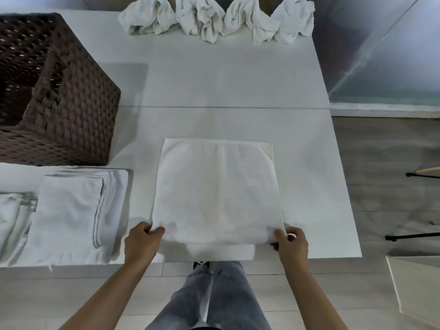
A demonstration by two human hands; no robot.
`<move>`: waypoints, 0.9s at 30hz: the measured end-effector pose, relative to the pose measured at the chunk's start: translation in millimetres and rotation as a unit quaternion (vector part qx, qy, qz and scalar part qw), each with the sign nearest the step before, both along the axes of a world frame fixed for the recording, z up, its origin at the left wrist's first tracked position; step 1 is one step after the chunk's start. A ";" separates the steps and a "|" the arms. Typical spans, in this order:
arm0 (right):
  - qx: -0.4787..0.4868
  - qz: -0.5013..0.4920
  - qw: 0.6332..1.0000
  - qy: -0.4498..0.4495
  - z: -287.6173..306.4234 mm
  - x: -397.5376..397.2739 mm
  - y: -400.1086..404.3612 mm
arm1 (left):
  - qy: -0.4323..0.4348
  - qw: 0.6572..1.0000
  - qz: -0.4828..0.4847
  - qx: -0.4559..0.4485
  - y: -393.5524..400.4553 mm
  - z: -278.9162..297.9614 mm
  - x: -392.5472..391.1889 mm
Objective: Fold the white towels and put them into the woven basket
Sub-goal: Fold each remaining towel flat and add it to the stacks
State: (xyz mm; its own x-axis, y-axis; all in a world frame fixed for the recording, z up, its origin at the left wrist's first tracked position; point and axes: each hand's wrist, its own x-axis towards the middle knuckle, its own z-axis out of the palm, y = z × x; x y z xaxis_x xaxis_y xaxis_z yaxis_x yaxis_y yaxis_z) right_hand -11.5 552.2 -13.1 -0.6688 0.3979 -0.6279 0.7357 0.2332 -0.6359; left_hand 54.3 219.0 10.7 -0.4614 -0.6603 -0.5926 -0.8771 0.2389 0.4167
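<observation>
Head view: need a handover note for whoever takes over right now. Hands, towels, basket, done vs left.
Left hand pinches the near left corner of the flat towel; right hand pinches the near right corner.
Flat towel lies spread at the table's near edge.
Done: folded stack near left, not in the basket.
Left: crumpled towels at the far edge; woven basket far left, no towel visible inside.
</observation>
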 end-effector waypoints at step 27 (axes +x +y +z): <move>-0.121 0.016 0.982 0.144 52.0 -201.8 -27.2 | 0.278 0.952 0.071 0.106 -28.4 38.7 -144.9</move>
